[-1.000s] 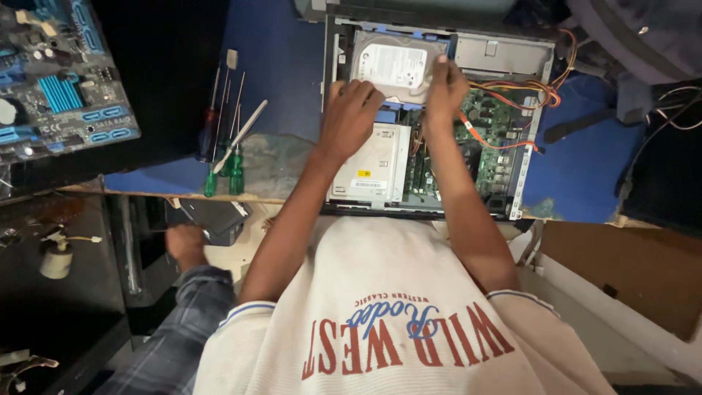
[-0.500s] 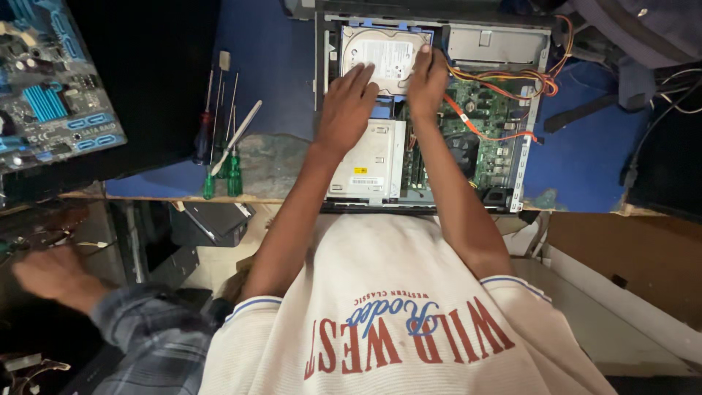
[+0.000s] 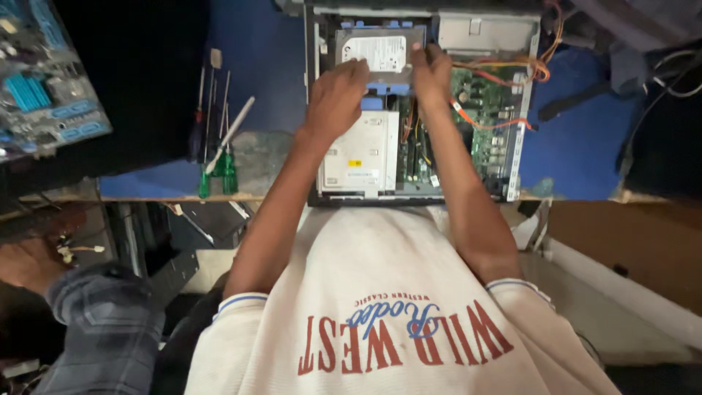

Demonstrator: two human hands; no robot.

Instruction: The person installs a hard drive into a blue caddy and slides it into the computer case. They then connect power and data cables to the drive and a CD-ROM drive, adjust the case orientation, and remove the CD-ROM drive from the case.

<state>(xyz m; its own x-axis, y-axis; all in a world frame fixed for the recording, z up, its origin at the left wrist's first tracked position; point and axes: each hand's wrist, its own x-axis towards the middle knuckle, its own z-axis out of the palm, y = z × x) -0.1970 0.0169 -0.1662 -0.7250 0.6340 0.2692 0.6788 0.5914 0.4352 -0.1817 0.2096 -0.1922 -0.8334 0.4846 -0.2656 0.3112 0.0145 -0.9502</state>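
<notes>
Computer repair workshop: an opened desktop case [image 3: 512, 146] lies on the blue bench mat [image 3: 263, 66]; screwdrivers [image 3: 216, 139] and a bare motherboard [image 3: 44, 88] lie left of the hands.

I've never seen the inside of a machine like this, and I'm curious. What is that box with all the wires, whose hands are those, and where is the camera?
The camera sits on a person's head and looks straight down, so you see their shirt and both arms from above. The box is an open computer case lying on a blue mat. Inside is a green circuit board, orange wires, and a silver drive. The left hand and the right hand both grip a flat silver hard drive in its blue holder near the top. Left of the case lie some screwdrivers, two with green handles. Another circuit board lies at far left. The checked sleeve at the lower left belongs to someone else.
</notes>
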